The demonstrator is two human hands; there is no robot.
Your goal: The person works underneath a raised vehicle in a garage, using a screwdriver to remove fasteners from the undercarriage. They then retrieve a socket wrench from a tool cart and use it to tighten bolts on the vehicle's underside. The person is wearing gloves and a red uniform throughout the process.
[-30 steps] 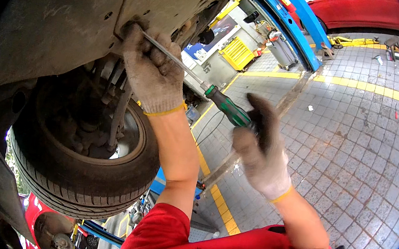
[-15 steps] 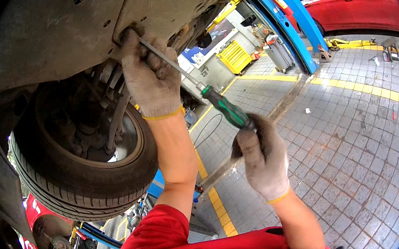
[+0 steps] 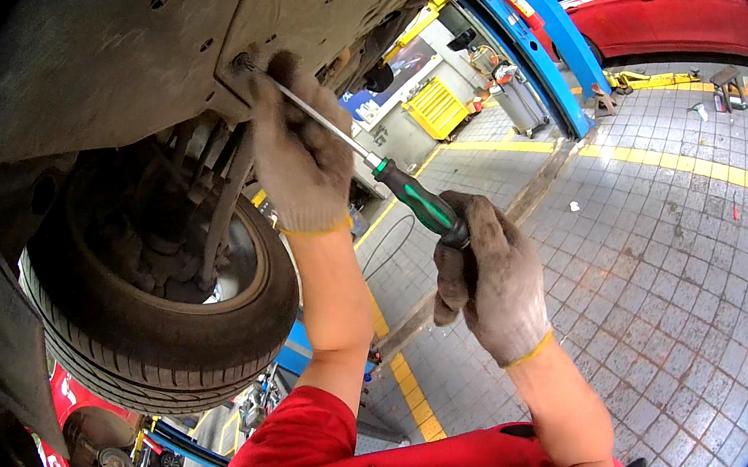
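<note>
A screwdriver with a green and black handle (image 3: pixel 416 197) slants up and left to the underside panel (image 3: pixel 115 62) of a raised car. Its tip end meets the panel near a round fastener hole (image 3: pixel 244 61); the exact contact is hidden by fingers. My left hand (image 3: pixel 305 150), in a dirty knit glove, pinches the metal shaft close to the tip, thumb and forefinger on either side of it. At the butt of the handle, my gloved right hand (image 3: pixel 499 277) grips with thumb and fingers curled round the end.
A wheel with its tyre (image 3: pixel 165 339) hangs just below and left of my left forearm. Blue lift posts (image 3: pixel 546 49), a yellow slatted rack (image 3: pixel 438 108) and a red car (image 3: pixel 670 27) stand farther off. Grey tiled floor (image 3: pixel 650 267) with yellow lines lies below.
My left hand has shifted slightly right, baring the fastener hole. My right hand has turned and changed its hold on the handle's end. The screwdriver keeps nearly the same slant.
</note>
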